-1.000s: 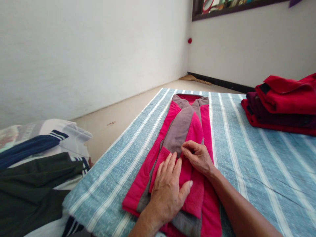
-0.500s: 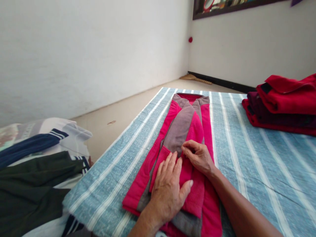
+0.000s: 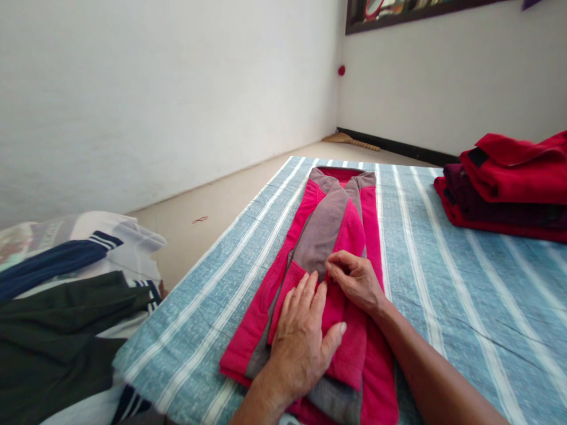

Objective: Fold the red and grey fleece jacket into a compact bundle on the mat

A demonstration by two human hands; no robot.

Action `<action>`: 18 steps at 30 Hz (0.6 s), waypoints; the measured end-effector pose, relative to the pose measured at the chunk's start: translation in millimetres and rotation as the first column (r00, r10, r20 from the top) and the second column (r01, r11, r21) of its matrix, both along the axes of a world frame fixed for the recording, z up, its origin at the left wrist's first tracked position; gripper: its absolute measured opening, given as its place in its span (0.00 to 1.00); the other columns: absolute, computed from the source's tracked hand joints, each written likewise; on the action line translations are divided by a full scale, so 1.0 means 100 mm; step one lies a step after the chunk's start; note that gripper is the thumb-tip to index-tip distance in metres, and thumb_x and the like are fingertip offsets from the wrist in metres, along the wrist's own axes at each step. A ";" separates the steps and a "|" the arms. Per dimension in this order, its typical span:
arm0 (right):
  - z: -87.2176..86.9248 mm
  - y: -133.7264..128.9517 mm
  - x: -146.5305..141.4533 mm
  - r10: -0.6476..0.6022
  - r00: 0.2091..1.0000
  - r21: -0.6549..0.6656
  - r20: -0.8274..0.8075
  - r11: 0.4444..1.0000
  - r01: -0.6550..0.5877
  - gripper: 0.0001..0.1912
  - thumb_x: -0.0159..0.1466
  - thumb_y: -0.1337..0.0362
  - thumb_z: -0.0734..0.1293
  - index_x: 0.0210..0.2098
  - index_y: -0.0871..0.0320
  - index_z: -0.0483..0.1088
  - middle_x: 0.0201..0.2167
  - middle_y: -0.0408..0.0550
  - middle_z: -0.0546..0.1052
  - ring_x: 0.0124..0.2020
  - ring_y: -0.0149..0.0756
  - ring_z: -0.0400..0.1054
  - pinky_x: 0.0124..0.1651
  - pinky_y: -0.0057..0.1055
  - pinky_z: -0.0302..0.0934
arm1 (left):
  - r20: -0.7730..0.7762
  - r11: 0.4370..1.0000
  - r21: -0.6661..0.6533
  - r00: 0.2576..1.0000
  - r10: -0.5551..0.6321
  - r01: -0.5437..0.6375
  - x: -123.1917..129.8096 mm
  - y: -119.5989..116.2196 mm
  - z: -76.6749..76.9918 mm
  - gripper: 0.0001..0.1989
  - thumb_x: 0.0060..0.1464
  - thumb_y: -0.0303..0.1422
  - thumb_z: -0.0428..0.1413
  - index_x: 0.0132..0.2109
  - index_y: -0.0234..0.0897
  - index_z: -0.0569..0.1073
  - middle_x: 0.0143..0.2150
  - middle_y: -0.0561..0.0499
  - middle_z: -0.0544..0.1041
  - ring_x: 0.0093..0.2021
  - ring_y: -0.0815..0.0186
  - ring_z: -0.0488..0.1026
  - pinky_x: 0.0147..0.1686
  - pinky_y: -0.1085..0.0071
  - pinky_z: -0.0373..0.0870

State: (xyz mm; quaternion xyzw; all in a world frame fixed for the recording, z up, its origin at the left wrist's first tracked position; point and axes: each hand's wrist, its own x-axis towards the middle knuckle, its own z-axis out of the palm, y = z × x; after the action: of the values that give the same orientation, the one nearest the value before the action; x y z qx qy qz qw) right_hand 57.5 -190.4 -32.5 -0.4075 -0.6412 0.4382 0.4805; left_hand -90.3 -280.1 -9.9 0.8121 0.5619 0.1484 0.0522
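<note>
A pink and grey fleece jacket [image 3: 321,236] lies lengthwise in front of me, its sides and sleeves folded inward and its collar at the far end. My left hand [image 3: 305,330] rests flat on the folded sleeve, fingers stretched out and thumb apart. Just to its right, my right hand [image 3: 354,280] is closed in a pinch at the sleeve, thumb against forefinger near the grey panel. Whatever small bit sits between those fingertips is too small to name. The jacket's near hem is partly covered by my left forearm.
Beneath the jacket spreads a blue striped sheet [image 3: 212,307]. A stack of folded red and dark purple garments [image 3: 518,183] stands at the right. Loose clothes [image 3: 57,330] are heaped at the left. A hand broom [image 3: 349,140] lies on the floor by the corner.
</note>
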 end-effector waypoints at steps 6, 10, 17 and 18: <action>0.00 0.00 0.00 0.007 1.000 -0.014 -0.005 1.000 -0.008 0.12 0.63 0.56 0.65 0.30 0.58 0.70 0.23 0.42 0.70 0.24 0.30 0.64 0.27 0.24 0.60 | 0.000 1.000 -0.014 1.000 0.000 0.000 0.00 0.00 0.01 0.31 0.58 0.42 0.53 0.64 0.32 0.60 0.67 0.37 0.58 0.67 0.49 0.55 0.61 0.48 0.59; 0.00 0.00 0.00 0.008 1.000 -0.021 -0.011 1.000 -0.008 0.12 0.63 0.56 0.65 0.30 0.58 0.70 0.22 0.42 0.70 0.24 0.30 0.64 0.27 0.25 0.60 | -0.008 1.000 -0.015 1.000 0.001 -0.001 0.00 0.00 0.02 0.30 0.58 0.42 0.52 0.64 0.32 0.60 0.67 0.37 0.58 0.67 0.50 0.55 0.61 0.48 0.59; 0.00 0.00 0.00 0.013 1.000 -0.013 -0.018 1.000 -0.013 0.11 0.63 0.57 0.64 0.30 0.58 0.70 0.23 0.42 0.70 0.24 0.30 0.64 0.27 0.25 0.60 | -0.008 1.000 -0.014 1.000 -0.003 0.002 0.00 0.01 0.01 0.31 0.58 0.41 0.53 0.64 0.31 0.60 0.67 0.37 0.58 0.67 0.49 0.55 0.61 0.48 0.59; 0.00 0.00 0.00 0.013 1.000 -0.013 -0.017 1.000 -0.013 0.11 0.63 0.57 0.65 0.30 0.58 0.70 0.23 0.42 0.70 0.24 0.30 0.64 0.27 0.25 0.60 | -0.008 1.000 -0.016 1.000 -0.003 0.002 0.00 0.01 0.01 0.31 0.58 0.41 0.53 0.64 0.31 0.60 0.67 0.37 0.58 0.67 0.49 0.55 0.61 0.48 0.59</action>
State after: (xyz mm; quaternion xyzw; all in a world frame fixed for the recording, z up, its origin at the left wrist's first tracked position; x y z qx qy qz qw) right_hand 57.8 -190.7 -32.8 -0.4026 -0.6367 0.4492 0.4804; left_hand -89.8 -279.5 -8.6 0.8129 0.5622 0.1409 0.0565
